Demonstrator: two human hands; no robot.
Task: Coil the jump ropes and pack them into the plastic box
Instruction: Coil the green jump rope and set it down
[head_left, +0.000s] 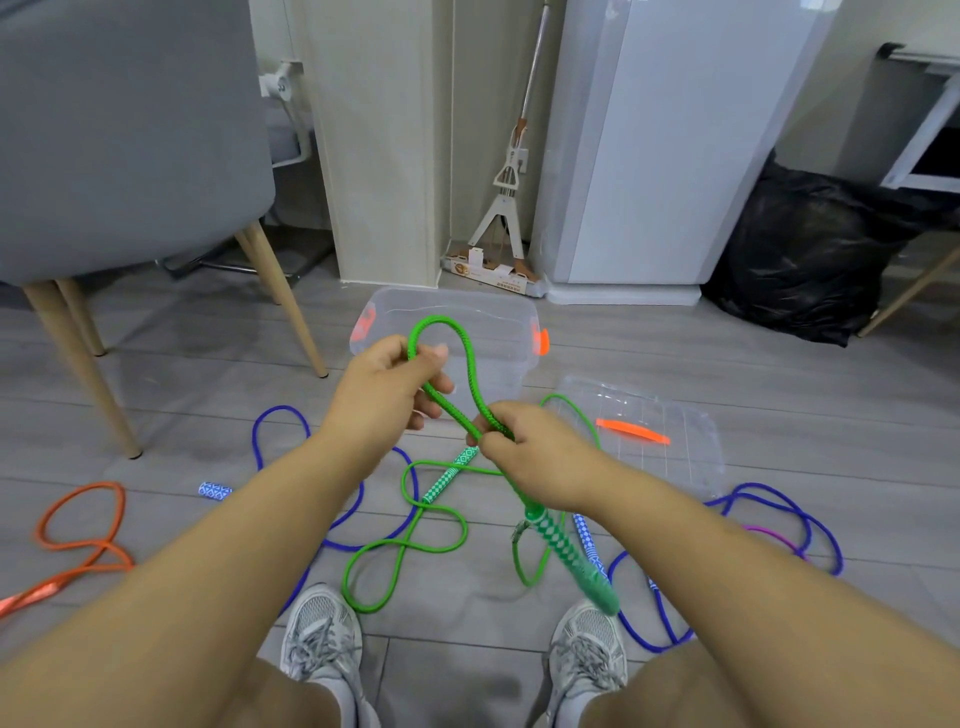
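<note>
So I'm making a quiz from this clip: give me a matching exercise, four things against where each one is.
1 orange rope
2 lid
3 green rope
4 plastic box

A gripped by left hand and right hand
B flat on floor, right of box
C open, beyond both hands
D floor, far left

Pairs: 1-D, 2-B, 3-A, 4-C

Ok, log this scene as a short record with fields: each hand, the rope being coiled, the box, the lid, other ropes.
left hand: pinches one side of the green jump rope loop
right hand: grips the loop's base; a green handle hangs below it
plastic box: open, on the floor, no rope visible inside
lid: flat on the floor, right of the box
other ropes: blue jump rope and orange jump rope loose on the floor
</note>
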